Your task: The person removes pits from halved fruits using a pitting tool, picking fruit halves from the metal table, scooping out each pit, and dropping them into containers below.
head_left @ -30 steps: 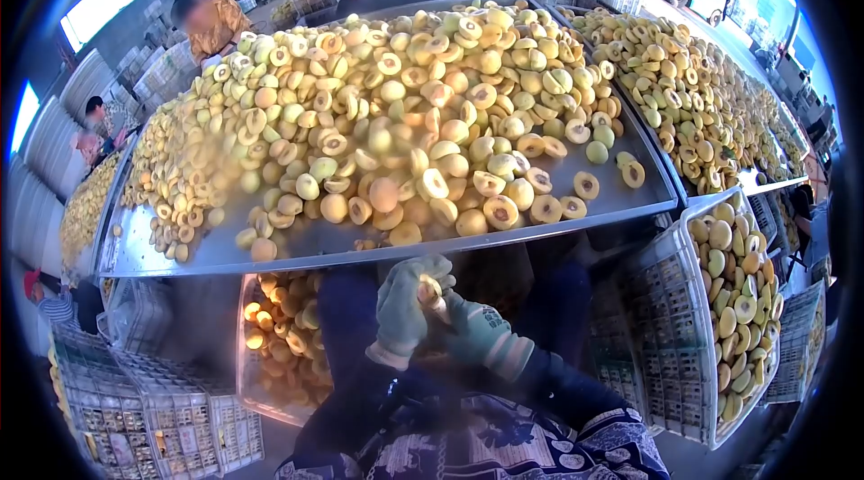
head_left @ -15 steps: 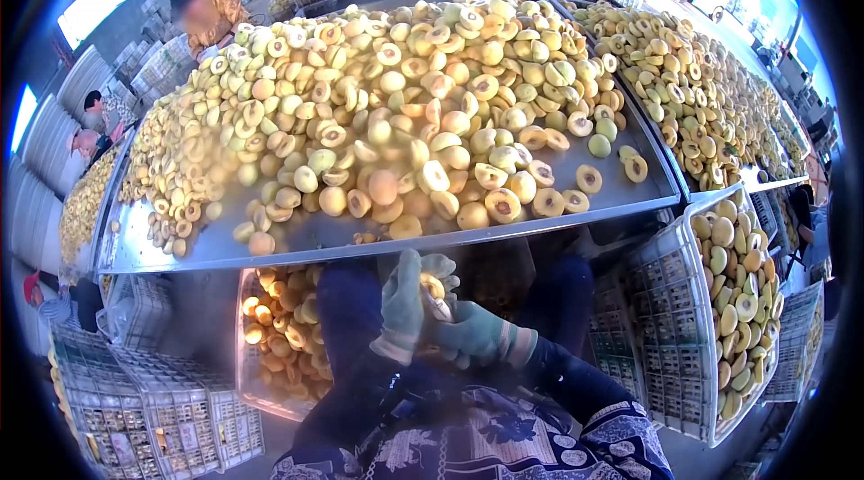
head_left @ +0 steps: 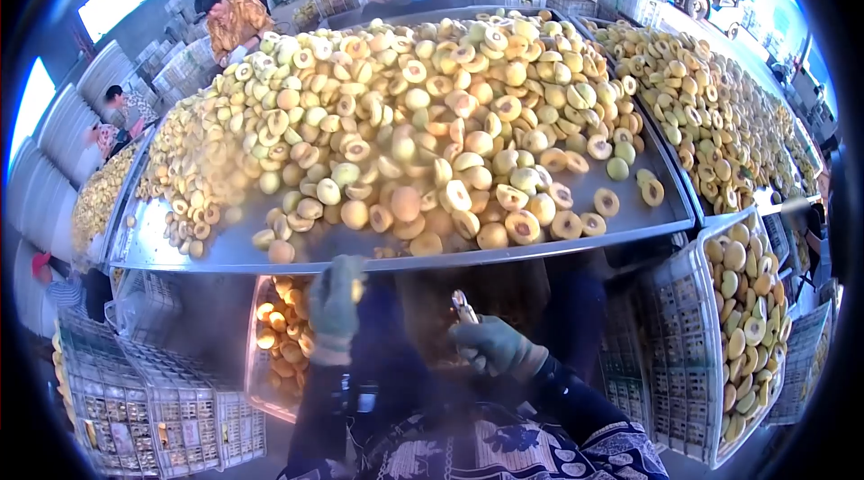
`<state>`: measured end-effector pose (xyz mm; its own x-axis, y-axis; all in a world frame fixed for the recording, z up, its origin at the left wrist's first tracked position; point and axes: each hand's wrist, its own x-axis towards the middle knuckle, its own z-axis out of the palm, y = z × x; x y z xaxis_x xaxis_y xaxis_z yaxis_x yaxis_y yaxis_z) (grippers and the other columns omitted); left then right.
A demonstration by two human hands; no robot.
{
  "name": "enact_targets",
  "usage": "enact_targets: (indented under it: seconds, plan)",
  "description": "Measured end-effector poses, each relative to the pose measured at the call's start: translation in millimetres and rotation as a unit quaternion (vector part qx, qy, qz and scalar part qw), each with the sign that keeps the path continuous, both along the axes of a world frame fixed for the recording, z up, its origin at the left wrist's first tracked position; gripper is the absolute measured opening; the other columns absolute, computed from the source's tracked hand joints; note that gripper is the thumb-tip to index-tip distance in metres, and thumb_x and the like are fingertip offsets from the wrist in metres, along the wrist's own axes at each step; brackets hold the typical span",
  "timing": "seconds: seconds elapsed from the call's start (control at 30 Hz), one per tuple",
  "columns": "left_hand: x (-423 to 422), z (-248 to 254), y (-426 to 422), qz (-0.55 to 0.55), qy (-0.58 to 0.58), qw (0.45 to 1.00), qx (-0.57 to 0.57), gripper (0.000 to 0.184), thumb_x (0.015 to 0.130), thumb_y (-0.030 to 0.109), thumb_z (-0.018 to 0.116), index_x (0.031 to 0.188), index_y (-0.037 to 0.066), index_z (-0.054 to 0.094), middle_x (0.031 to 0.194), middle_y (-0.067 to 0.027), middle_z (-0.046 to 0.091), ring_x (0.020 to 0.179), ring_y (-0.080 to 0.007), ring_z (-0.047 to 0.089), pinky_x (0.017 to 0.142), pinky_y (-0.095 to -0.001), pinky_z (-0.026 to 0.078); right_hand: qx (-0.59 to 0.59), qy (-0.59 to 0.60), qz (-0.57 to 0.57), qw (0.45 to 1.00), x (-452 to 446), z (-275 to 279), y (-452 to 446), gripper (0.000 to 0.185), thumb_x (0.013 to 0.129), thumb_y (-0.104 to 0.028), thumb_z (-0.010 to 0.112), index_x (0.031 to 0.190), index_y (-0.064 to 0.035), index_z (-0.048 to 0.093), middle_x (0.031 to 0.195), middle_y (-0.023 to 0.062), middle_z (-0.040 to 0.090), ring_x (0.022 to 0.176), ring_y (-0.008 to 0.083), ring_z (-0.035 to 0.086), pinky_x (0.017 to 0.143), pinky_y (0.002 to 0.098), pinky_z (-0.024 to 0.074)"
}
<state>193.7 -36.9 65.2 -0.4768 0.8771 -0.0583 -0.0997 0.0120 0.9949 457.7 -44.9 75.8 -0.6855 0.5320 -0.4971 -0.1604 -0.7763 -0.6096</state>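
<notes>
Holds a small metal tool [head_left: 463,307] in the right hand [head_left: 498,347], gloved fingers curled closed around the handle. Points the tool's long axis up and outward from that grip, leaning slightly toward the left hand [head_left: 333,314]. Shows a yellow bit of fruit [head_left: 357,290] at the inner edge of the left hand, on the side facing the tool; looks too blurred there to tell a tight pinch from a loose hold. Leaves a plain gap between the two hands, the left one reaching a little farther out from the body. Has the low crate [head_left: 249,372] just left of the left hand, partly hidden behind it, and so far nearer to it than to the right hand. Meets the table [head_left: 229,242] edge at the left fingertips, with the heap of halved fruit [head_left: 396,120] beyond both grips. Places the tall crate [head_left: 682,336] well right of the tool hand.
</notes>
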Motion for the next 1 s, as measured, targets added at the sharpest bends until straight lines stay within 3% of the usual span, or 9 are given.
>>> enact_targets:
  seconds: [0.03, 0.07, 0.17, 0.27, 0.43, 0.57, 0.67, 0.8, 1.0]
  plan:
    - [-36, 2, -10, -0.021, 0.32, 0.947, -0.009, 0.028, 0.092, 0.027, 0.056, 0.104, 0.003, 0.064, 0.099, -0.0114, 0.065, 0.085, -0.0249, 0.062, 0.071, -0.0374, 0.05, 0.06, -0.053, 0.002, 0.997, -3, -19, -3, 0.02, 0.085, -0.022, 0.063, 0.082, -0.003, 0.06, 0.058, 0.0024, 0.052, 0.042, 0.011, 0.045, 0.039, 0.0232, 0.0366]
    - [-59, 4, -15, -0.041, 0.607, 0.794, -0.02, 0.026, 0.088, 0.026, 0.059, 0.103, 0.005, 0.064, 0.096, -0.0121, 0.064, 0.085, -0.0287, 0.061, 0.071, -0.0399, 0.049, 0.12, -0.106, 0.003, 0.987, -8, -46, -4, 0.018, 0.084, -0.021, 0.064, 0.081, -0.0037, 0.06, 0.059, 0.0028, 0.053, 0.043, 0.0111, 0.046, 0.04, 0.0234, 0.0376]
    - [-62, 20, -9, 0.037, 0.712, 0.697, -0.08, 0.031, 0.081, 0.025, 0.063, 0.107, 0.008, 0.062, 0.095, -0.0143, 0.062, 0.089, -0.0337, 0.059, 0.076, -0.0425, 0.048, 0.127, -0.131, -0.008, 0.983, -12, -50, 4, 0.013, 0.082, -0.016, 0.066, 0.079, -0.0042, 0.06, 0.061, 0.0036, 0.054, 0.047, 0.0114, 0.049, 0.043, 0.0238, 0.0396]
    - [-40, 10, 37, -0.033, 0.553, 0.833, -0.02, 0.035, 0.08, 0.024, 0.061, 0.111, 0.008, 0.06, 0.098, -0.014, 0.061, 0.093, -0.0328, 0.059, 0.082, -0.0441, 0.046, 0.097, -0.098, -0.022, 0.99, -15, -66, 12, 0.012, 0.082, -0.014, 0.065, 0.079, -0.0037, 0.059, 0.061, 0.0039, 0.054, 0.048, 0.0117, 0.049, 0.044, 0.0241, 0.0402]
    - [-21, -13, 129, -0.154, 0.673, 0.722, -0.048, 0.054, 0.078, 0.013, 0.057, 0.132, 0.014, 0.049, 0.129, -0.0113, 0.051, 0.113, -0.0319, 0.052, 0.096, -0.0408, 0.043, 0.013, -0.052, -0.135, 0.989, -6, -124, 35, 0.012, 0.082, -0.013, 0.065, 0.081, -0.0029, 0.059, 0.061, 0.004, 0.054, 0.047, 0.0118, 0.049, 0.044, 0.0245, 0.04]
    - [-17, -20, 162, -0.237, 0.715, 0.644, -0.129, 0.034, 0.071, 0.029, 0.065, 0.101, 0.012, 0.064, 0.098, -0.0101, 0.066, 0.094, -0.031, 0.061, 0.078, -0.0414, 0.049, 0.088, -0.127, -0.135, 0.979, 0, -98, 41, 0.013, 0.083, -0.014, 0.065, 0.085, -0.0039, 0.058, 0.064, 0.0031, 0.056, 0.05, 0.0111, 0.051, 0.046, 0.0244, 0.042]
    - [-16, -9, 156, -0.268, 0.695, 0.639, -0.193, 0.024, 0.069, 0.03, 0.066, 0.081, 0.009, 0.067, 0.083, -0.0108, 0.067, 0.08, -0.0327, 0.063, 0.072, -0.0436, 0.05, 0.338, -0.125, -0.122, 0.925, -9, -102, 29, 0.013, 0.086, -0.017, 0.065, 0.09, -0.0061, 0.059, 0.069, -0.0001, 0.058, 0.056, 0.0084, 0.054, 0.05, 0.0229, 0.0449]
    - [-15, 21, 127, -0.307, 0.466, 0.799, -0.223, 0.033, 0.069, 0.037, 0.071, 0.084, 0.008, 0.071, 0.077, -0.0095, 0.067, 0.071, -0.0239, 0.064, 0.066, -0.0358, 0.049, 0.204, -0.143, -0.14, 0.958, -20, -56, 30, 0.016, 0.089, -0.02, 0.063, 0.097, -0.0061, 0.059, 0.071, -0.0025, 0.058, 0.057, 0.0067, 0.054, 0.051, 0.0226, 0.0455]
    - [50, 59, 77, -0.452, 0.328, 0.827, -0.064, 0.033, 0.087, 0.027, 0.061, 0.104, 0.0, 0.067, 0.085, -0.0114, 0.069, 0.077, -0.0156, 0.063, 0.073, -0.0323, 0.049, 0.294, -0.053, -0.274, 0.914, -34, -6, 48, 0.032, 0.09, -0.026, 0.063, 0.11, -0.0012, 0.06, 0.096, 0.0035, 0.066, 0.087, 0.0086, 0.059, 0.074, 0.0248, 0.0491]
